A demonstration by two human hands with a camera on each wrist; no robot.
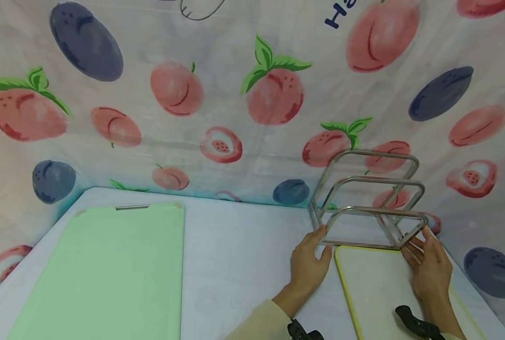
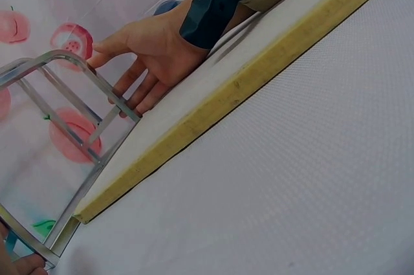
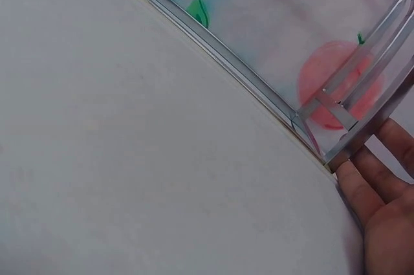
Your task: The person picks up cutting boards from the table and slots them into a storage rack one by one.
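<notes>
Two bare hands at one metal rack, right part of head view. Left hand: fingers fairly straight, tips at the near left corner of the frame, thumb spread apart. Right hand: fingers extended, little bend, tips against the near right corner, thumb at the nearest arch. Both hands touching the frame; can't tell how firmly. Rack count: one, with three bent arches, upright near the back of the bench, lower front bar right at the far edge of a white board. Boards: two total, one white with yellow edging, lying flat under the right forearm; one pale green, flat on the left side, well apart from both hands, with one metal strip at its far edge. Wrist straps: two, black, one left, one right. Sleeves: cream, left one clearer in head view. Surface: white covering, fine woven texture visible from left wrist, pale stretch between the two boards. Room: hanging pale cloth along the back and both sides, bluish tint low down by the bench. Print: pinkish-red fruit in number, some with green leaves, five dark blue fruit, partial dark lettering at the top.
</notes>
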